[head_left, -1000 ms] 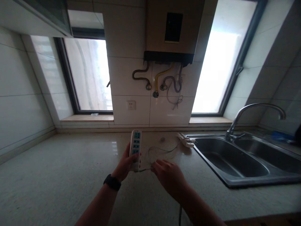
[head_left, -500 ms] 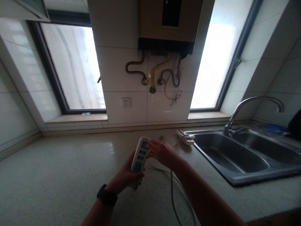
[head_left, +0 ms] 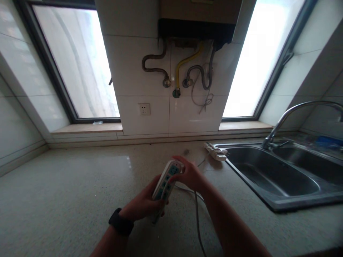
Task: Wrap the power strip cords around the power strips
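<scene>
A white power strip (head_left: 168, 176) with blue-green sockets is held tilted above the counter. My left hand (head_left: 148, 200) is wrapped around its lower part, the thumb lying across the face. Around the strip's upper end curls my right hand (head_left: 189, 175), with fingers over the top and the thumb on the sockets. A grey cable (head_left: 197, 217) hangs below my right forearm and runs toward the counter's front. Both palms are partly hidden by the strip and the fingers.
A double steel sink (head_left: 270, 203) with a faucet (head_left: 284, 117) is set into the counter (head_left: 72, 200) at right. Beside its left corner lies a white plug-like object (head_left: 217, 153). A wall socket (head_left: 144, 109) sits under the water heater (head_left: 198, 28) and its hoses.
The power strip has tilted further right, and my right hand has gone from touching its sockets to gripping its upper end. The view has dipped downward.
</scene>
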The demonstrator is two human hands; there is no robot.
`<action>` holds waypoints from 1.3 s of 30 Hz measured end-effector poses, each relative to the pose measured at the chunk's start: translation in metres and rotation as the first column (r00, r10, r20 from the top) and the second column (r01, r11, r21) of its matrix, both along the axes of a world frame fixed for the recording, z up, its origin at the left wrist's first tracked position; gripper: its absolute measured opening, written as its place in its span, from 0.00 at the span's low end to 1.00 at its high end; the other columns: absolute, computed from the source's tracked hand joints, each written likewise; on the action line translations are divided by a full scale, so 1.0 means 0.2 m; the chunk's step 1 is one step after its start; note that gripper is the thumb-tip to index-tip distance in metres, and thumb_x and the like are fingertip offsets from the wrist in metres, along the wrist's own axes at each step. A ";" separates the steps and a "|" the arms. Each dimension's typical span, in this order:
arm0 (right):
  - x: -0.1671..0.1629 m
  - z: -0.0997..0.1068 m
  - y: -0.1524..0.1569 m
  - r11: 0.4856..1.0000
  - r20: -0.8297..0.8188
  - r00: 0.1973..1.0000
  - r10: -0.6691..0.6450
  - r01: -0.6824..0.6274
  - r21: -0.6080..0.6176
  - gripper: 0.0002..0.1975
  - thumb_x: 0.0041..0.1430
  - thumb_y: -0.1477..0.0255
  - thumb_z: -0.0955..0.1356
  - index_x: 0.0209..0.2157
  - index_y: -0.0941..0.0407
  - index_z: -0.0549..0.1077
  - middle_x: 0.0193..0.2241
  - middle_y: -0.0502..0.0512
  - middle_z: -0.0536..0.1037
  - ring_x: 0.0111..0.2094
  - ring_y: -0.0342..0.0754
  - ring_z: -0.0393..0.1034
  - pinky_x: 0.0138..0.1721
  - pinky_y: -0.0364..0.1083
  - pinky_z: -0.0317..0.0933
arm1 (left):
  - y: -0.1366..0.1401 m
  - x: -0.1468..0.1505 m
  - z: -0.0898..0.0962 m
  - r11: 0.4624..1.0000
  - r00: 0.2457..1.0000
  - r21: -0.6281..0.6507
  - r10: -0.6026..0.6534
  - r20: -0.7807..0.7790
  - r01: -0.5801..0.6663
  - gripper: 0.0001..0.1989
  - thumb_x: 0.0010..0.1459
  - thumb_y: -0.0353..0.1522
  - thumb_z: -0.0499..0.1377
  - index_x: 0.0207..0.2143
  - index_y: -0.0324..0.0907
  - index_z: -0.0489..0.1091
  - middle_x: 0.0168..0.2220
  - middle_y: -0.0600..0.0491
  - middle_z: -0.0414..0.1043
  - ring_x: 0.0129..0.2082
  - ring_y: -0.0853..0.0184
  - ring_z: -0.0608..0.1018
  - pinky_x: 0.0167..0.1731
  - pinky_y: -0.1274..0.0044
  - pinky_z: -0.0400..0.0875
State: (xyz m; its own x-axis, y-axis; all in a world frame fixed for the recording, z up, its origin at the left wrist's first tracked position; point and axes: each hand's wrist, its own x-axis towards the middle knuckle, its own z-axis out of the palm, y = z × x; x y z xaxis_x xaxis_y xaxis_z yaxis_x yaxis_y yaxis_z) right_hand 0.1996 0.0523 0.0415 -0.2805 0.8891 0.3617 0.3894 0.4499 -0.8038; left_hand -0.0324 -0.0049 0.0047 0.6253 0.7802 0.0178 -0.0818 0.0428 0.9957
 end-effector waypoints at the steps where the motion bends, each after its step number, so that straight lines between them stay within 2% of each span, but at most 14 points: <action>1: 0.01 -0.02 0.00 0.999 -0.036 0.999 0.003 -0.005 -0.037 0.43 0.35 0.62 0.83 0.55 0.55 0.71 0.38 0.54 0.80 0.33 0.48 0.75 0.32 0.43 0.67 | 0.00 0.01 0.01 1.000 1.000 0.000 -0.008 -0.013 0.008 0.40 0.58 0.31 0.64 0.67 0.53 0.48 0.40 0.50 0.73 0.33 0.65 0.80 0.33 0.69 0.77; 4: 0.03 -0.08 0.01 0.988 -0.151 0.988 0.040 -0.061 -0.139 0.40 0.33 0.65 0.83 0.51 0.58 0.73 0.34 0.52 0.80 0.31 0.47 0.74 0.29 0.42 0.66 | 0.00 0.02 0.02 0.999 0.997 0.001 -0.039 -0.071 0.039 0.39 0.57 0.32 0.66 0.66 0.51 0.50 0.43 0.48 0.74 0.37 0.62 0.80 0.36 0.67 0.77; 7: 0.04 -0.11 0.01 0.980 -0.174 0.984 0.044 -0.076 -0.181 0.38 0.33 0.65 0.83 0.49 0.58 0.74 0.31 0.51 0.79 0.31 0.47 0.73 0.30 0.42 0.66 | 0.01 0.01 0.02 0.998 0.991 0.009 -0.059 -0.123 0.060 0.39 0.55 0.33 0.67 0.65 0.49 0.53 0.48 0.46 0.74 0.44 0.58 0.80 0.43 0.64 0.75; 13: 0.03 -0.10 -0.05 0.998 -0.022 0.999 0.046 -0.047 -0.049 0.38 0.34 0.60 0.82 0.49 0.57 0.75 0.29 0.49 0.77 0.27 0.43 0.68 0.27 0.40 0.61 | 0.02 0.05 0.05 0.978 0.981 0.202 0.087 -0.174 -0.051 0.31 0.52 0.38 0.70 0.57 0.41 0.67 0.52 0.44 0.73 0.53 0.53 0.74 0.53 0.63 0.68; 18: 0.00 -0.05 -0.10 0.998 0.013 0.999 0.053 -0.052 -0.019 0.39 0.32 0.60 0.83 0.49 0.56 0.76 0.33 0.51 0.78 0.31 0.46 0.70 0.30 0.41 0.63 | -0.03 0.16 0.14 0.930 0.954 0.307 0.259 -0.150 -0.204 0.26 0.62 0.40 0.62 0.59 0.44 0.63 0.52 0.45 0.72 0.48 0.59 0.77 0.47 0.68 0.71; 21: -0.01 -0.05 -0.10 0.975 -0.079 0.988 0.131 -0.143 -0.167 0.42 0.41 0.62 0.80 0.59 0.52 0.68 0.40 0.53 0.78 0.27 0.44 0.71 0.25 0.40 0.64 | -0.04 0.18 0.13 0.944 0.943 0.214 0.287 -0.169 -0.250 0.24 0.63 0.44 0.59 0.57 0.43 0.61 0.46 0.46 0.73 0.39 0.62 0.79 0.38 0.70 0.74; 24: 0.02 -0.07 -0.08 0.908 -0.194 0.966 0.171 -0.231 -0.348 0.42 0.53 0.66 0.74 0.65 0.45 0.54 0.46 0.53 0.76 0.20 0.39 0.66 0.16 0.39 0.57 | -0.02 0.16 0.11 0.935 0.928 0.145 0.342 -0.146 -0.322 0.26 0.63 0.44 0.59 0.57 0.42 0.58 0.42 0.47 0.73 0.33 0.65 0.79 0.33 0.72 0.73; 26: 0.04 -0.08 -0.05 0.911 -0.153 0.977 0.150 -0.197 -0.363 0.30 0.56 0.68 0.72 0.59 0.50 0.63 0.41 0.51 0.77 0.19 0.38 0.63 0.17 0.38 0.55 | -0.01 0.15 0.09 0.912 0.904 0.134 0.405 -0.141 -0.388 0.26 0.62 0.44 0.60 0.57 0.42 0.56 0.40 0.49 0.72 0.31 0.65 0.79 0.31 0.73 0.73; 28: 0.06 -0.07 -0.04 0.952 -0.048 0.990 0.132 -0.140 -0.270 0.10 0.57 0.71 0.71 0.42 0.56 0.73 0.30 0.48 0.75 0.22 0.39 0.63 0.22 0.38 0.55 | 0.01 0.15 0.08 0.882 0.870 0.141 0.469 -0.151 -0.450 0.27 0.61 0.44 0.60 0.56 0.41 0.56 0.37 0.50 0.71 0.31 0.65 0.79 0.29 0.74 0.73; 29: 0.06 -0.06 -0.04 0.973 0.002 0.993 0.120 -0.118 -0.198 0.04 0.58 0.71 0.71 0.35 0.57 0.74 0.26 0.48 0.74 0.24 0.41 0.64 0.24 0.39 0.56 | 0.01 0.15 0.07 0.867 0.853 0.149 0.496 -0.159 -0.476 0.27 0.61 0.45 0.60 0.55 0.41 0.56 0.37 0.51 0.71 0.30 0.65 0.79 0.28 0.74 0.73; 30: 0.06 -0.04 -0.04 0.988 0.042 0.994 0.101 -0.095 -0.118 0.05 0.59 0.71 0.71 0.31 0.57 0.74 0.24 0.48 0.73 0.26 0.42 0.65 0.26 0.40 0.56 | 0.01 0.16 0.07 0.855 0.840 0.159 0.516 -0.168 -0.493 0.27 0.61 0.45 0.60 0.55 0.41 0.57 0.37 0.51 0.71 0.29 0.65 0.80 0.27 0.75 0.73; 32: 0.04 -0.01 -0.06 0.998 0.091 0.995 0.035 -0.039 0.043 0.06 0.61 0.71 0.70 0.30 0.57 0.75 0.25 0.49 0.74 0.28 0.43 0.67 0.30 0.41 0.57 | 0.01 0.18 0.08 0.841 0.820 0.184 0.538 -0.196 -0.509 0.26 0.60 0.47 0.60 0.53 0.41 0.58 0.37 0.50 0.72 0.28 0.65 0.80 0.26 0.75 0.73; 35: 0.01 0.01 -0.10 0.973 0.122 0.992 -0.036 0.007 0.232 0.05 0.63 0.70 0.70 0.33 0.56 0.75 0.30 0.52 0.78 0.32 0.46 0.71 0.36 0.43 0.60 | -0.01 0.20 0.10 0.848 0.815 0.202 0.528 -0.237 -0.490 0.25 0.61 0.49 0.59 0.51 0.41 0.60 0.35 0.51 0.72 0.26 0.65 0.80 0.24 0.76 0.73; 39: -0.02 -0.01 -0.12 0.957 0.047 0.994 -0.096 0.079 0.279 0.07 0.62 0.67 0.71 0.35 0.56 0.73 0.29 0.51 0.76 0.30 0.45 0.70 0.34 0.42 0.59 | -0.03 0.20 0.11 0.878 0.855 0.186 0.474 -0.213 -0.440 0.23 0.62 0.48 0.57 0.49 0.42 0.61 0.34 0.53 0.72 0.26 0.65 0.80 0.23 0.76 0.73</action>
